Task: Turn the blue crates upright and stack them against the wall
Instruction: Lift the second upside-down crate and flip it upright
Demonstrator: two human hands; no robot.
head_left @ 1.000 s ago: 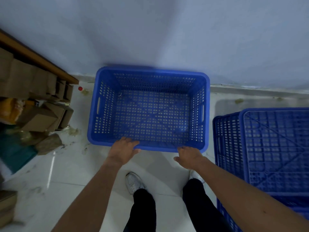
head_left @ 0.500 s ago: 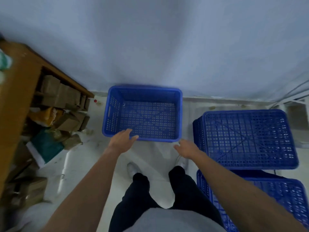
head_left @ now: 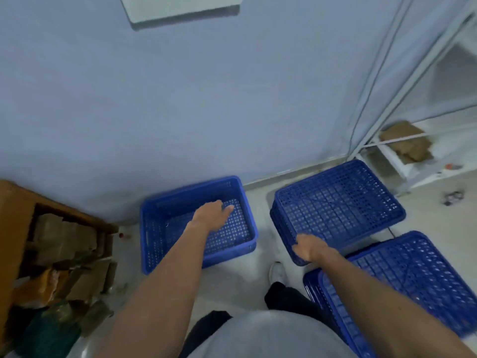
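We have let go of upright crate point(head_left: 198, 226), now parked against wall point(head_left: 180, 112). Left hand point(head_left: 211, 211) hovers over it, grip spread, empty. Right hand point(head_left: 308, 248) has reached upturned crate point(head_left: 338, 208), fingers curling on corner. Next: flip it.

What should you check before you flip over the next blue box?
1. Upright crate sits open side up against the wall: ok.
2. Next crate is upside down, bottom facing up, so it needs turning: not ok yet.
3. Right hand rests on that crate's near corner: ok.
4. Left hand is over the upright crate, not on the one to flip: not ok.
5. Firm grip under the rim: cannot tell.
6. Third crate lies close by, also upside down, and may crowd the flip: cannot tell.
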